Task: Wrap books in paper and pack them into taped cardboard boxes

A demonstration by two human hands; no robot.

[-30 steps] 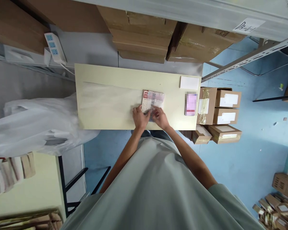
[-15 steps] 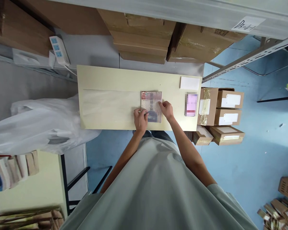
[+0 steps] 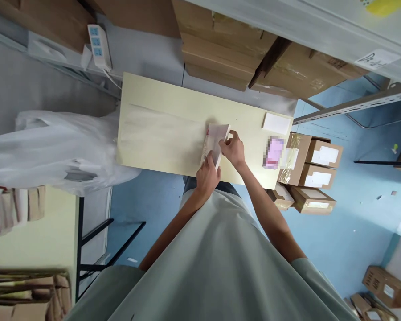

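Observation:
A thin book (image 3: 214,137) with a pale printed cover is tilted up on the cream table (image 3: 160,129), its right edge raised so the page block shows. My left hand (image 3: 208,175) grips its lower edge, fingers over the cover. On the raised right side, my right hand (image 3: 233,148) pinches the edge between thumb and fingers. Right of that hand lies a blurred pink phone-shaped object (image 3: 274,152), with a white rectangular slip (image 3: 276,123) above it.
Taped cartons (image 3: 321,156) with white labels stand right of the table. More cardboard boxes (image 3: 217,58) sit behind it, under a metal shelf beam (image 3: 307,31). White plastic sheeting (image 3: 63,147) hangs at left, near a power strip (image 3: 99,47). Books (image 3: 16,205) stand lower left.
The book, lying flat before with its cover facing up, now has its right side lifted. Both hands stay on it, and my view has turned a little.

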